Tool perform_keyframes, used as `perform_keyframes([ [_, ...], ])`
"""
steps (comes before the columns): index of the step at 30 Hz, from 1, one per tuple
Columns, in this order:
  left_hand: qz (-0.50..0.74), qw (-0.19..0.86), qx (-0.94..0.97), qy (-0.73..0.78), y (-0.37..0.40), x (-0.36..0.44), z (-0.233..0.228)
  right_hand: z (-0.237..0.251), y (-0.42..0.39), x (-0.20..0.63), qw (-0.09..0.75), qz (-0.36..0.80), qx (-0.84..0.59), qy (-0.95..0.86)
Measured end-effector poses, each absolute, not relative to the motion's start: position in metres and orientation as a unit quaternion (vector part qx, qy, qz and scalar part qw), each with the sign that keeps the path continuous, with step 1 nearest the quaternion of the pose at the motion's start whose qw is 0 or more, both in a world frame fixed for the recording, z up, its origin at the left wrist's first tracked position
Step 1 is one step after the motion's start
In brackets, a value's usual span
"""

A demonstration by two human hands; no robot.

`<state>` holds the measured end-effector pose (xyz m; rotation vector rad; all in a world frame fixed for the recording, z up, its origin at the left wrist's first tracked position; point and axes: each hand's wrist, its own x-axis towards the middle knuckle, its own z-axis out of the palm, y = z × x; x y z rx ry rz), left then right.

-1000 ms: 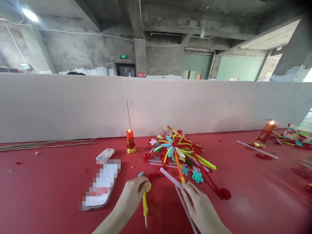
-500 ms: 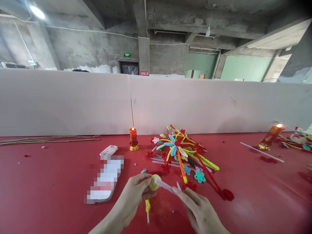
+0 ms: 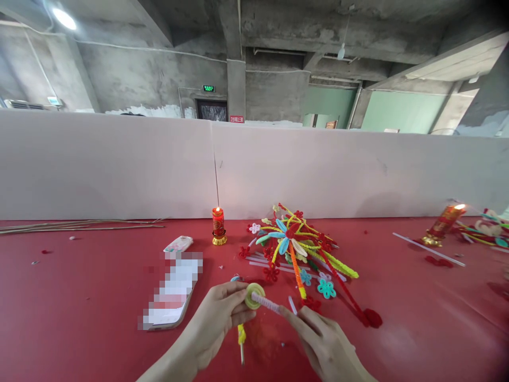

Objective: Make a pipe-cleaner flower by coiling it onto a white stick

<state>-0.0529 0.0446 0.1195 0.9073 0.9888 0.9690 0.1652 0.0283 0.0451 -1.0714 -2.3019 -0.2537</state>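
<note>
Lilac stick has swung across to the yellow disc since a second ago. Holding the disc still should keep the tip centred. The stick's long axis slants away leftward, tip at the disc. Right hand pinches stick, left hand disc, above the red table.

Bare concrete ceiling, white partition, red tabletop

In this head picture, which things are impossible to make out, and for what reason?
Head view:
Phone screen: pixel blocks cover its content.
Lilac coil: the right hand hides one end.
Yellow-wrapped stick: the left hand hides its upper part.
Far-right craft pile: cut off by the right edge.
</note>
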Motion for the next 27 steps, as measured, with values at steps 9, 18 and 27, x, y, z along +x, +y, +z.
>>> perform_keyframes([
  [9, 0.428, 0.677, 0.404, 0.442, 0.043, -0.052, 0.125, 0.049, 0.028, 0.162, 0.279, -0.049, -0.383, -0.879],
  [18, 0.471, 0.665, 0.371, 0.445, 0.045, -0.057, 0.128, 0.048, 0.03, 0.159, 0.427, 0.351, -0.449, -0.702],
  [27, 0.4, 0.463, 0.576, 0.542, 0.059, -0.055, 0.109, 0.063, 0.031, 0.155, 0.477, 0.612, -0.402, -0.486],
])
